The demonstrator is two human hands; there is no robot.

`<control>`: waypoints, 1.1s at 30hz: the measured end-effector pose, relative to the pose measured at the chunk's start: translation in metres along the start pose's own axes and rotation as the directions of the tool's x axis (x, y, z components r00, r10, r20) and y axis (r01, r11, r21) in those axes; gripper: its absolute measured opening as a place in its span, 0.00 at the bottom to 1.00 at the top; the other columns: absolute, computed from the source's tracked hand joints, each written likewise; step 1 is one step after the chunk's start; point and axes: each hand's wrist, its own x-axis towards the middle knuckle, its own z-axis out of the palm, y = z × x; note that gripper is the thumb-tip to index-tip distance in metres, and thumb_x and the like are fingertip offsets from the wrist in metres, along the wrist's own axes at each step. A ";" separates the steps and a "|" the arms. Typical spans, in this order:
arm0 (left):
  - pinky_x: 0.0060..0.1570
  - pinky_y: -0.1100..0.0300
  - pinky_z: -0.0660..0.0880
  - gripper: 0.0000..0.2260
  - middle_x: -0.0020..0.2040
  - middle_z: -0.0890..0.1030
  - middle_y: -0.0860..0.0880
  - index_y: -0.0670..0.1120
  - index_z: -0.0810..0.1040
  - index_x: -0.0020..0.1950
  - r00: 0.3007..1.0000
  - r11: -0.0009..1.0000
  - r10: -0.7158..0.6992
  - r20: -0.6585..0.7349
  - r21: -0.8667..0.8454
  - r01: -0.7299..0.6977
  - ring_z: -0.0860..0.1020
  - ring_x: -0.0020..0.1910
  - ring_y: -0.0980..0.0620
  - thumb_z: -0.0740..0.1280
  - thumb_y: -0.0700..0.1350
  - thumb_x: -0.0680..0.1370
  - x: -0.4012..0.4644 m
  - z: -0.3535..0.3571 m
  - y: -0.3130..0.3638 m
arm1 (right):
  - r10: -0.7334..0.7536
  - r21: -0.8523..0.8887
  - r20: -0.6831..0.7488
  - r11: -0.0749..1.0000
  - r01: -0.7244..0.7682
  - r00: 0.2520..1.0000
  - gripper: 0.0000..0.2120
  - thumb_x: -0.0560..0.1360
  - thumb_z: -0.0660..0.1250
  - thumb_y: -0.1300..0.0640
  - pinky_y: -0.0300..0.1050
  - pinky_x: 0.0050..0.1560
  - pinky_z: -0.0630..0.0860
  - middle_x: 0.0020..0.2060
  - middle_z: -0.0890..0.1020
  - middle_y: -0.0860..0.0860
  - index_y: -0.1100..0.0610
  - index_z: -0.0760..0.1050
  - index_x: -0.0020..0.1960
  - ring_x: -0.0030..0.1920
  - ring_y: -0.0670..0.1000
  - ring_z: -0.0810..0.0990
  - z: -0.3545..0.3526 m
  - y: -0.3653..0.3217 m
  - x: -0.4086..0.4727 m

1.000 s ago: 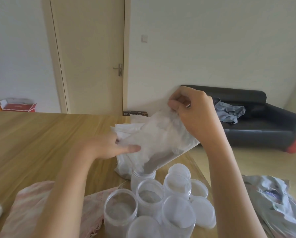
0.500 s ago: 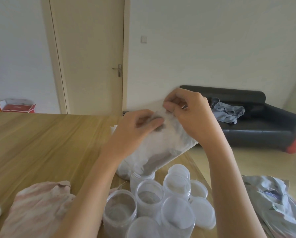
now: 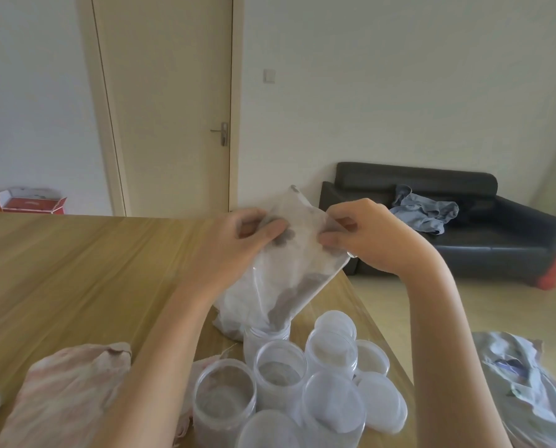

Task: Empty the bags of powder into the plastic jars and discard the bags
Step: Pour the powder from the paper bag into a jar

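Between left grip (image 3: 238, 240) and right grip (image 3: 367, 237) hangs the bag (image 3: 289, 273), its mouth in a jar (image 3: 265, 337); more jars (image 3: 280, 370) below, cloth (image 3: 66, 389) lower left, on the counter (image 3: 76, 260).

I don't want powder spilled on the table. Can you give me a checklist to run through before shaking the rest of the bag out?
1. Both hands on the bag: ok. Left hand and right hand pinch its raised end.
2. Bag mouth in the jar: ok, the low corner sits in the jar's opening.
3. Powder gathered toward the mouth: ok, though a small clump clings near the left grip.
4. Room left in the jar: cannot tell, the bag hides it.
5. Neighbouring jars clear of the pour: not ok, an open jar stands right next to it.
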 end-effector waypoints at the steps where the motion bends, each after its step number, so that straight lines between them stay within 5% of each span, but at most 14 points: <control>1: 0.47 0.65 0.77 0.04 0.43 0.87 0.53 0.51 0.85 0.46 1.000 0.999 -0.009 0.003 0.039 0.009 0.85 0.45 0.58 0.71 0.48 0.78 0.000 -0.002 -0.001 | -0.004 -0.003 -0.021 1.000 0.004 1.000 0.07 0.74 0.68 0.61 0.30 0.32 0.68 0.25 0.77 0.39 0.64 0.75 0.41 0.29 0.40 0.71 0.001 0.001 0.001; 5: 0.44 0.65 0.78 0.03 0.43 0.87 0.54 0.52 0.85 0.47 0.999 0.998 0.005 -0.053 0.058 -0.002 0.83 0.41 0.59 0.72 0.50 0.77 0.001 -0.010 -0.002 | -0.011 -0.001 -0.039 1.000 0.011 0.999 0.07 0.75 0.67 0.62 0.28 0.33 0.69 0.26 0.78 0.37 0.66 0.75 0.42 0.30 0.37 0.74 0.003 0.003 0.004; 11: 0.53 0.44 0.80 0.03 0.46 0.86 0.55 0.56 0.85 0.48 0.988 0.994 0.097 -0.119 0.064 -0.090 0.84 0.49 0.53 0.71 0.52 0.77 0.000 -0.015 0.004 | -0.046 0.035 -0.129 0.998 0.051 0.991 0.02 0.74 0.69 0.60 0.38 0.45 0.75 0.34 0.83 0.43 0.55 0.80 0.43 0.41 0.44 0.80 0.004 -0.004 0.003; 16: 0.53 0.57 0.78 0.03 0.45 0.86 0.57 0.53 0.84 0.48 0.984 0.987 0.130 -0.123 0.109 -0.117 0.83 0.46 0.58 0.70 0.48 0.79 0.000 -0.011 0.005 | -0.053 0.000 -0.092 0.999 0.053 0.994 0.03 0.74 0.69 0.61 0.46 0.50 0.78 0.36 0.84 0.47 0.56 0.81 0.43 0.44 0.48 0.81 0.005 -0.006 0.002; 33: 0.47 0.71 0.74 0.05 0.46 0.85 0.58 0.48 0.82 0.50 0.947 0.974 0.200 -0.252 0.159 -0.163 0.82 0.47 0.63 0.70 0.49 0.79 -0.001 0.002 0.013 | -0.070 0.015 0.019 0.997 0.069 0.997 0.05 0.75 0.68 0.60 0.46 0.53 0.76 0.35 0.84 0.45 0.52 0.80 0.43 0.44 0.48 0.80 0.007 -0.008 0.001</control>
